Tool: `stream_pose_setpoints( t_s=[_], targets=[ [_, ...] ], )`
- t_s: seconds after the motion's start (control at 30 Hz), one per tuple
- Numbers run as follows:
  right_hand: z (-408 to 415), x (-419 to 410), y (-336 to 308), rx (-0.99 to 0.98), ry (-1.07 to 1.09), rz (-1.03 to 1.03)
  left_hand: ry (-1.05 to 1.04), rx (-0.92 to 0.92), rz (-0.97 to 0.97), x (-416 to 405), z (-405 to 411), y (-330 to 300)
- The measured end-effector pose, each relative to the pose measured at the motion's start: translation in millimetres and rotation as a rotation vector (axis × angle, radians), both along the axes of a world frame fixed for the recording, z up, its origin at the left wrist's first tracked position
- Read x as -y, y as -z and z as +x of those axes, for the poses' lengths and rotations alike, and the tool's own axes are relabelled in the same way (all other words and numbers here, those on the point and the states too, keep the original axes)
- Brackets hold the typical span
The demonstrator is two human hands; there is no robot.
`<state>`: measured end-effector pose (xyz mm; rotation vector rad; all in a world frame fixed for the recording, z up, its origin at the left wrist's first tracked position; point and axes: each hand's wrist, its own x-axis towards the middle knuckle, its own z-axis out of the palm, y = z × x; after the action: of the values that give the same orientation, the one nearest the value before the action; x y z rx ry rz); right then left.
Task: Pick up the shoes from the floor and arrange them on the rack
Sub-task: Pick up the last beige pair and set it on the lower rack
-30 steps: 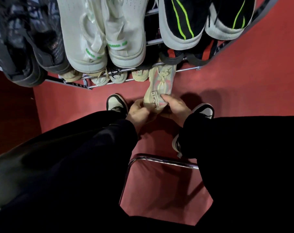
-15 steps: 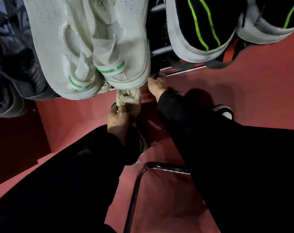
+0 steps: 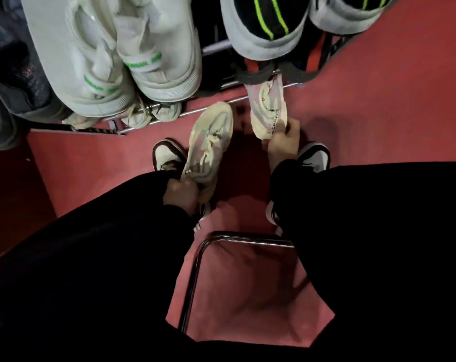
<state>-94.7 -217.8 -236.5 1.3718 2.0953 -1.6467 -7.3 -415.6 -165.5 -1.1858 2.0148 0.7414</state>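
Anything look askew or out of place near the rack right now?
Nothing damaged or spilled. Two cream shoes are not racked yet: the left hand grips one by the heel, angled over the floor, and the right hand holds the other, toe at the rack's bottom rail.

Dim indoor light, the black sleeves and trousers sinking into shapeless dark. The red carpeted floor (image 3: 378, 113) glows pink near the bent chrome tube (image 3: 195, 270) — which carries a thin glint — and holds soft shadows between the feet. Wide-angle stretch swells the nearest shoes at the top edge; detail is soft and smeared throughout.
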Motion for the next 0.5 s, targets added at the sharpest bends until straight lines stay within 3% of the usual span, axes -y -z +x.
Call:
stream_pose_setpoints(
  t_s=[0.07,0.2,0.4,0.5],
  targets=[
    [4,-9,-8,-0.005,0.027,-0.015,-0.079,0.005,0.049,-12,11,-2],
    [7,-9,-16,0.018,0.006,-0.098,-0.507,-0.120,0.188,-29,0,-16],
    [8,8,-26,0.059,0.013,-0.322,-0.595,-0.305,0.245,-25,-70,0],
    [13,3,-21,0.086,0.004,-0.397,-0.564,-0.341,0.163,-21,-104,17]
  ],
)
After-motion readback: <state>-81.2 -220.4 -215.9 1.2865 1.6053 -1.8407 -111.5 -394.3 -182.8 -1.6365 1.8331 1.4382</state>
